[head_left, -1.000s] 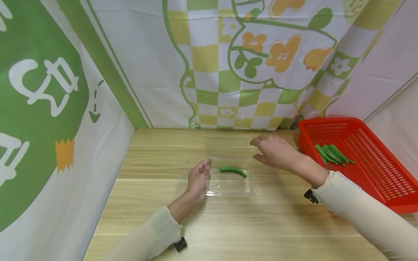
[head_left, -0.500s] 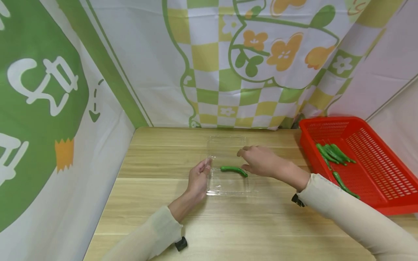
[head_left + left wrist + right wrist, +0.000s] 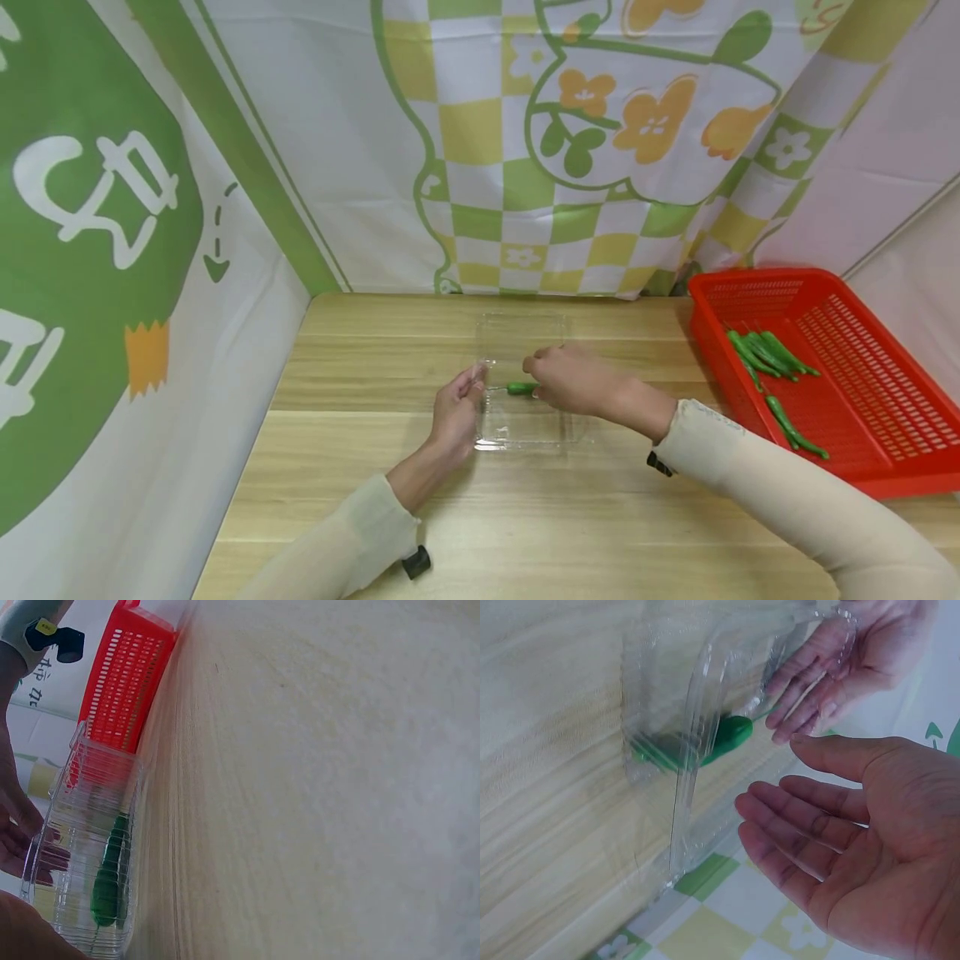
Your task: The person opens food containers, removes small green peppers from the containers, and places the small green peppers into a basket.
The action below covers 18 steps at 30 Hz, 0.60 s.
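A clear plastic clamshell box (image 3: 522,429) lies unfolded on the wooden table, its lid half toward the back. One green chili pepper (image 3: 520,388) is in the near half; its stem end points left in the head view. My left hand (image 3: 452,417) grips the box's left edge near the fold. Over the right part of the box is my right hand (image 3: 581,382), hiding most of the pepper from the head camera. In the right wrist view the right hand (image 3: 855,840) holds nothing, thumb and loosely bent fingers apart, close to the box and the pepper (image 3: 731,736).
To the right stands a red perforated basket (image 3: 843,400). Several green chili peppers (image 3: 772,357) lie bunched in its back left part, and more lie nearer its front (image 3: 795,429). A patterned cloth (image 3: 525,183) hangs behind the wooden table (image 3: 360,367).
My right hand has moved left and slightly nearer, from beside the box to over the pepper. The left hand keeps its grip on the box edge.
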Each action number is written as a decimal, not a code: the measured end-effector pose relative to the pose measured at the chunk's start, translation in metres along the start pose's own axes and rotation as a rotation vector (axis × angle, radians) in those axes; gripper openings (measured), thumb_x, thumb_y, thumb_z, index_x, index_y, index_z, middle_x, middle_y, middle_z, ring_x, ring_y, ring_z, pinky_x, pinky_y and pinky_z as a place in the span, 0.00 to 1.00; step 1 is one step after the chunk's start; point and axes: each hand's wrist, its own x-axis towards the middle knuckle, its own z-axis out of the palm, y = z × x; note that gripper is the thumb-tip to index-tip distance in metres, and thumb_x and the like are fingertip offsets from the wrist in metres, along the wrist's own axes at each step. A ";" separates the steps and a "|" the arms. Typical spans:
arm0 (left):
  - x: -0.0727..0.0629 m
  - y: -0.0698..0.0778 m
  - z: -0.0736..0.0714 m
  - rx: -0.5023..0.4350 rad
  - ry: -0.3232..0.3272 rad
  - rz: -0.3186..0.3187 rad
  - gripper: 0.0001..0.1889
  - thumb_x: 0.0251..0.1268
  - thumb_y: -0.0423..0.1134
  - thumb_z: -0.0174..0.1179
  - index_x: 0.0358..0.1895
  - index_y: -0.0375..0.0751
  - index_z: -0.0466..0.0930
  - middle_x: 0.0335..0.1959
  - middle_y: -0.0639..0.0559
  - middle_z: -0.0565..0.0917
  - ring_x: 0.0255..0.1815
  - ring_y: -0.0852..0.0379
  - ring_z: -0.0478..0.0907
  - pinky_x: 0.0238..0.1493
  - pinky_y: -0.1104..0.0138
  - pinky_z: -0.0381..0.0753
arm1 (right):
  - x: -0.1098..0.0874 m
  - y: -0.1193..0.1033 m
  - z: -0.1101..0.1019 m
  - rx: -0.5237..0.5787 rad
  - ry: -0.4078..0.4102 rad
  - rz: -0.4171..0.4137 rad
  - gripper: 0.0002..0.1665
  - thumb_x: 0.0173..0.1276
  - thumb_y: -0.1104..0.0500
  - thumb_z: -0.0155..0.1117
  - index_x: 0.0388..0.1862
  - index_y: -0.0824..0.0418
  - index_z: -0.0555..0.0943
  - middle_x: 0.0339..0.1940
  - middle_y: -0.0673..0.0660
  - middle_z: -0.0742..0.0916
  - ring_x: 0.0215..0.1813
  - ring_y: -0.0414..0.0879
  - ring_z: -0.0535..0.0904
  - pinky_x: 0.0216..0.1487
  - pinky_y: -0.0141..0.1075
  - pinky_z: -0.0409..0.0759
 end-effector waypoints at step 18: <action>-0.001 0.001 0.002 -0.017 -0.003 -0.012 0.27 0.85 0.27 0.43 0.82 0.32 0.58 0.84 0.41 0.61 0.87 0.43 0.52 0.88 0.53 0.47 | 0.016 -0.004 0.032 -0.055 -0.001 0.014 0.07 0.72 0.61 0.71 0.42 0.65 0.85 0.38 0.61 0.89 0.40 0.56 0.87 0.38 0.50 0.90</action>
